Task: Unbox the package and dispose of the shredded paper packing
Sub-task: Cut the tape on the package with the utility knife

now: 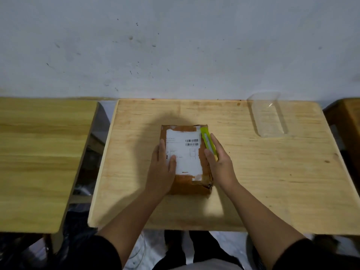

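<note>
**Green cutter at the box edge, seal not yet cut**

Green plastic lies under the right fingers (218,147): the right hand (220,162) holds a cutter (208,141) along the right edge of the box (187,158). The fingers look almost straight along the handle and the thumb comes from the box side, so it seems a light pinch more than a full grip; how firmly it holds I cannot tell. No blade can be seen at the far tip.

The left hand (163,162) lies flat on the left part of the lid, fingers straight, thumb on the white label (184,152). It presses, it does not grip.

The box stands closed in the middle of the table (253,182), long side pointing away from the person. Brown tape covers the top around the label, and the near right corner looks torn.

For this step, I would first take the cutter with a firmer grip and push out only a short blade, because the paper packing and the contents are just under the lid. The left hand should stay beside the cutting line, never in front of it. Cutting away from the body is safer.

A clear tray (269,114) waits at the far right corner, well apart from the box. A second table (39,152) stands at the left.
</note>
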`<state>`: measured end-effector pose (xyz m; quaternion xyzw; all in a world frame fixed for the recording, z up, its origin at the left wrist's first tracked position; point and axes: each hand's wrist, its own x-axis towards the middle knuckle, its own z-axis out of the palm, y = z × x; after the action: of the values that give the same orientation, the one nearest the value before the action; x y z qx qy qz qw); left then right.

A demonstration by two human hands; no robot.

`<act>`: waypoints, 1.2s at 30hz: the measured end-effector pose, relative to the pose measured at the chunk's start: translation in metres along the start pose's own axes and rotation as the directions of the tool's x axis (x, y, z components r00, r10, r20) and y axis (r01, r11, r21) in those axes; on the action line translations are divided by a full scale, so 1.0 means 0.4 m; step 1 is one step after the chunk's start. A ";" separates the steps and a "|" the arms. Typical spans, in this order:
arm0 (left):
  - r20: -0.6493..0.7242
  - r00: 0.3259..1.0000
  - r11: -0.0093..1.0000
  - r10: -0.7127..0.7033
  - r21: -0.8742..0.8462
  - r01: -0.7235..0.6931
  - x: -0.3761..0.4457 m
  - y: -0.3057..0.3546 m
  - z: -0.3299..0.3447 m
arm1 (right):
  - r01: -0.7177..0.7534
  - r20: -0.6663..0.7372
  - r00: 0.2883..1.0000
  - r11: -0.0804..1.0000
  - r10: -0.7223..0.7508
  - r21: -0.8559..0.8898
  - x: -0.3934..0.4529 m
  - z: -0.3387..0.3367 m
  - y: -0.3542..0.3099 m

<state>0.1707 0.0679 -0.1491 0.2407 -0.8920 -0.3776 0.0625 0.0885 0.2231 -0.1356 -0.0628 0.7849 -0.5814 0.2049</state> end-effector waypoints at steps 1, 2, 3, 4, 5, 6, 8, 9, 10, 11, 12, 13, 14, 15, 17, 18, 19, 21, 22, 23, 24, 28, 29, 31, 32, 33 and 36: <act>0.008 1.000 1.000 0.011 -0.003 -0.011 -0.019 -0.005 -0.001 | -0.010 -0.003 1.000 1.000 0.010 0.015 -0.023 0.003 0.007; 0.014 1.000 1.000 0.024 -0.003 -0.024 -0.033 -0.010 -0.002 | -0.017 -0.006 1.000 1.000 0.017 0.024 -0.042 0.006 0.012; 0.019 0.999 0.999 0.037 -0.003 -0.037 -0.043 -0.015 -0.004 | -0.021 -0.009 1.000 0.999 0.022 0.025 -0.057 0.009 0.017; 0.021 0.999 0.999 0.048 -0.003 -0.048 -0.049 -0.019 -0.005 | -0.024 -0.015 1.000 0.999 0.024 0.022 -0.069 0.011 0.020; 0.026 0.998 0.998 0.055 -0.003 -0.055 -0.054 -0.021 -0.006 | -0.026 -0.021 0.999 1.000 0.026 0.014 -0.079 0.013 0.023; 0.033 0.998 0.998 0.060 0.001 -0.060 -0.058 -0.021 -0.006 | -0.028 -0.024 0.999 1.000 0.028 0.003 -0.087 0.013 0.026; 0.042 0.997 0.998 0.066 0.017 -0.066 -0.064 -0.020 -0.006 | -0.031 -0.026 0.999 0.999 0.030 -0.043 -0.104 0.010 0.027; 0.043 0.997 0.998 0.063 0.024 -0.064 -0.064 -0.021 -0.005 | -0.036 -0.021 0.999 0.997 0.035 -0.066 -0.109 0.005 0.024; 0.047 0.997 0.998 0.058 0.028 -0.059 -0.063 -0.022 -0.004 | -0.047 -0.016 0.999 0.996 0.046 -0.081 -0.112 0.000 0.022; 0.053 0.997 0.998 0.053 0.029 -0.055 -0.063 -0.023 -0.004 | -0.066 -0.007 0.998 0.994 0.065 -0.085 -0.117 -0.006 0.018; 0.056 0.997 0.998 0.053 0.030 -0.054 -0.064 -0.024 -0.004 | -0.091 0.010 0.996 0.993 0.092 -0.078 -0.122 -0.012 0.013; 0.057 0.997 0.998 0.052 0.030 -0.054 -0.064 -0.025 -0.004 | -0.117 0.039 0.992 0.991 0.120 -0.066 -0.125 -0.019 0.011; 0.057 0.997 0.998 0.050 0.026 -0.052 -0.065 -0.025 -0.004 | -0.136 0.079 0.987 0.989 0.141 -0.057 -0.129 -0.025 0.009; 0.059 0.997 0.999 0.047 0.022 -0.048 -0.066 -0.025 -0.004 | -0.148 0.120 0.981 0.987 0.155 -0.057 -0.130 -0.030 0.008; 0.059 0.997 0.998 0.047 0.025 -0.049 -0.067 -0.024 -0.004 | -0.169 0.205 0.962 0.983 0.179 -0.066 -0.133 -0.040 0.001; 0.057 0.997 0.998 0.048 0.030 -0.050 -0.067 -0.024 -0.004 | -0.194 0.242 0.949 0.979 0.203 -0.060 -0.135 -0.045 -0.004; 0.057 0.997 0.998 0.049 0.034 -0.051 -0.067 -0.024 -0.004 | -0.221 0.273 0.935 0.974 0.225 -0.044 -0.138 -0.050 -0.009; 0.061 0.997 0.998 0.047 0.029 -0.048 -0.068 -0.024 -0.004 | -0.243 0.299 0.924 0.970 0.238 -0.022 -0.146 -0.059 -0.013; 0.060 0.997 0.999 0.046 0.023 -0.048 -0.068 -0.024 -0.004 | -0.242 0.287 0.928 0.970 0.237 -0.019 -0.150 -0.062 -0.012; 0.060 0.997 0.999 0.046 0.018 -0.047 -0.068 -0.025 -0.004 | -0.235 0.262 0.937 0.972 0.230 -0.012 -0.153 -0.063 -0.009; 0.058 0.997 0.999 0.048 0.018 -0.049 -0.068 -0.025 -0.004 | -0.222 0.230 0.949 0.975 0.217 -0.004 -0.156 -0.063 -0.007; 0.054 0.997 0.998 0.054 0.024 -0.056 -0.066 -0.025 -0.003 | -0.152 0.082 0.985 0.988 0.153 -0.015 -0.155 -0.050 0.015; 0.055 0.997 0.998 0.051 0.023 -0.053 -0.066 -0.026 -0.003 | -0.118 0.047 0.992 0.992 0.119 -0.033 -0.153 -0.046 0.025; 0.060 0.997 0.999 0.041 0.026 -0.042 -0.066 -0.026 -0.002 | -0.055 0.013 0.998 0.995 0.056 -0.081 -0.146 -0.046 0.043; 0.065 0.997 0.999 0.036 0.030 -0.038 -0.065 -0.026 -0.002 | -0.030 0.010 0.999 0.993 0.031 -0.113 -0.140 -0.051 0.047; 0.069 0.997 0.999 0.031 0.030 -0.033 -0.065 -0.026 -0.003 | -0.011 0.017 1.000 0.990 0.014 -0.138 -0.131 -0.059 0.046; 0.070 0.997 1.000 0.018 0.015 -0.019 -0.058 -0.023 -0.005 | 0.051 0.134 0.991 0.975 -0.022 -0.217 -0.079 -0.096 0.020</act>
<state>0.1952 0.0723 -0.1524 0.2197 -0.8986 -0.3783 0.0330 0.1031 0.2704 -0.1259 -0.1375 0.8279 -0.4895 0.2368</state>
